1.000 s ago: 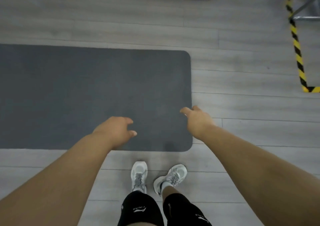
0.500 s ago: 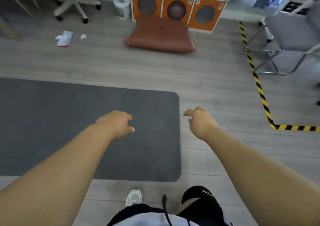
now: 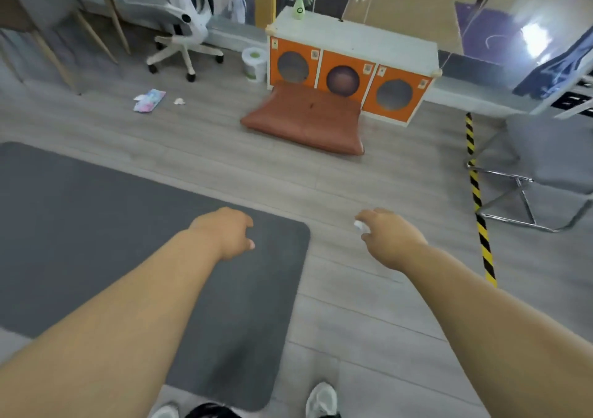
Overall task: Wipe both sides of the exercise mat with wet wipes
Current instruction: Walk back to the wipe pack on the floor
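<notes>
Head view. Exercise mat (image 3: 96,241): flat on floor (image 3: 353,305), near left. Left hand (image 3: 224,233): above its right end, fingers loosely curled, empty. Right hand (image 3: 390,239): over bare floor, fingers pinching white scrap (image 3: 358,225). Step, likely: fetching fresh wipes; next, reach wipes pack (image 3: 149,100), far left.

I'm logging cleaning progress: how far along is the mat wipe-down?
Done: unclear. The grey mat lies flat and shows no wet streaks, though a crumpled white scrap lies beside the colourful pack. In hand: the right hand pinches a small white wad, likely a wipe, over bare floor; the left hand hovers empty. Left: which sides remain cannot be told.
</notes>
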A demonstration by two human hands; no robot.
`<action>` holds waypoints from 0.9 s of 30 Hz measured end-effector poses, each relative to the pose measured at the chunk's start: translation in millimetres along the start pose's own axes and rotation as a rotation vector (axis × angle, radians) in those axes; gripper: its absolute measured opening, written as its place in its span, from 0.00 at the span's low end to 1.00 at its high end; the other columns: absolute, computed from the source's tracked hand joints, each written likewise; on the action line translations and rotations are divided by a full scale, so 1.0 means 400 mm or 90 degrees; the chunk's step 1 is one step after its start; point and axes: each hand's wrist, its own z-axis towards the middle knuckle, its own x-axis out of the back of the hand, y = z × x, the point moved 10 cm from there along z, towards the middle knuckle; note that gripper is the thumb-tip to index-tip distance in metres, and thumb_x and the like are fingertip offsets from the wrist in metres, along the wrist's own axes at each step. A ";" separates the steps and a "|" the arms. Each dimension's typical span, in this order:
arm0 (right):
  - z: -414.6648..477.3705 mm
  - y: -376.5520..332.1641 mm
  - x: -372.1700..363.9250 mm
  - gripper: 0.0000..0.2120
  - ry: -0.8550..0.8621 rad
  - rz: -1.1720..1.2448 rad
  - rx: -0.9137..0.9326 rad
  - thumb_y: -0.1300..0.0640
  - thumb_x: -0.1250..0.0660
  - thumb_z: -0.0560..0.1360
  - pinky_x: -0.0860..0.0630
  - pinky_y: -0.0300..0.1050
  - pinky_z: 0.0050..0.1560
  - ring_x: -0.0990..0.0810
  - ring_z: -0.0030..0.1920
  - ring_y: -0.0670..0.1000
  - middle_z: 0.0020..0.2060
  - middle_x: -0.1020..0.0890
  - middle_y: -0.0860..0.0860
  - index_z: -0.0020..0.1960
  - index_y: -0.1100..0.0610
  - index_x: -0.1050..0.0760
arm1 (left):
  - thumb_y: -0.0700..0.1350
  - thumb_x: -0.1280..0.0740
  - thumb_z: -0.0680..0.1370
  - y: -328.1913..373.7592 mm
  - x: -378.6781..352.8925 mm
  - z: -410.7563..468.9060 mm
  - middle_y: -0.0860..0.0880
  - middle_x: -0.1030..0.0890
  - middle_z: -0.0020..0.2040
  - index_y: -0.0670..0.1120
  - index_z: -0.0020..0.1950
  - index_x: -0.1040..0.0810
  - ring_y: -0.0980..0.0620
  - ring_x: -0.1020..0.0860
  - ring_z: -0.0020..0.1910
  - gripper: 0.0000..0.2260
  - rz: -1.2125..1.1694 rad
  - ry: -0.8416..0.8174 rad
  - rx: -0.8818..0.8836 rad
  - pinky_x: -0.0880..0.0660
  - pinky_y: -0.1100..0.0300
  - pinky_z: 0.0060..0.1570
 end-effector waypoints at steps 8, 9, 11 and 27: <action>0.136 0.205 0.123 0.16 -0.097 -0.114 0.063 0.56 0.41 0.79 0.29 0.51 0.58 0.28 0.61 0.57 0.64 0.28 0.54 0.67 0.50 0.32 | 0.55 0.39 0.79 0.237 0.043 0.106 0.49 0.32 0.71 0.52 0.73 0.35 0.48 0.32 0.68 0.23 0.021 -0.021 0.006 0.31 0.53 0.64; 0.162 0.212 0.140 0.16 -0.106 -0.124 0.071 0.56 0.41 0.79 0.29 0.50 0.57 0.28 0.61 0.57 0.63 0.27 0.54 0.66 0.51 0.32 | 0.55 0.39 0.79 0.242 0.056 0.126 0.49 0.33 0.71 0.52 0.73 0.36 0.48 0.32 0.69 0.23 0.024 -0.023 0.014 0.31 0.52 0.64; 0.216 0.215 0.178 0.15 -0.116 -0.141 0.094 0.55 0.41 0.79 0.30 0.49 0.57 0.28 0.61 0.56 0.63 0.27 0.54 0.66 0.52 0.31 | 0.55 0.39 0.79 0.247 0.084 0.167 0.49 0.35 0.72 0.52 0.74 0.38 0.48 0.34 0.70 0.24 0.020 -0.028 0.029 0.33 0.52 0.65; 0.797 0.050 0.589 0.14 -0.042 -0.231 0.265 0.55 0.41 0.79 0.28 0.49 0.51 0.26 0.56 0.57 0.58 0.25 0.55 0.64 0.55 0.29 | 0.53 0.39 0.79 0.131 0.552 0.585 0.49 0.32 0.70 0.50 0.73 0.37 0.47 0.33 0.69 0.23 -0.072 0.051 0.150 0.35 0.54 0.64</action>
